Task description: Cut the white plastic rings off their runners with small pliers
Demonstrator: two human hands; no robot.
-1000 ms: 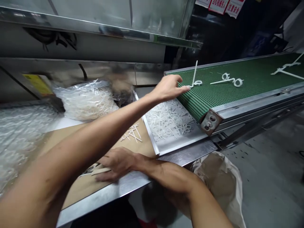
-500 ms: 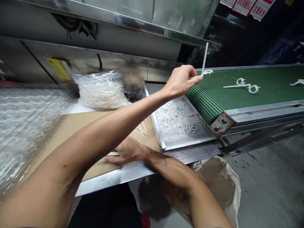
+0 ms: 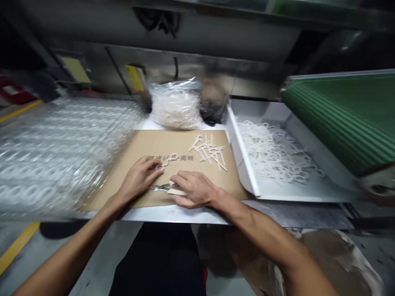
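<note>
Over the brown cardboard sheet, my left hand pinches a white plastic piece with small rings between thumb and fingers. My right hand is wrapped around the pale handles of a pair of cutting pliers. Their dark metal jaws point left, below the ringed piece and apart from it. Loose white plastic sticks lie in a pile on the cardboard, beyond my right hand. Motion blur softens the finer details.
At right stands a metal tray holding many white ringed parts, beside a green conveyor belt. Clear plastic-wrapped trays fill the left. A bag of white parts sits behind; a lined bin is below right.
My left hand has come back from the conveyor edge to the cardboard with the white piece. The view has swung left. My right hand still holds the cutting pliers over the cardboard.
</note>
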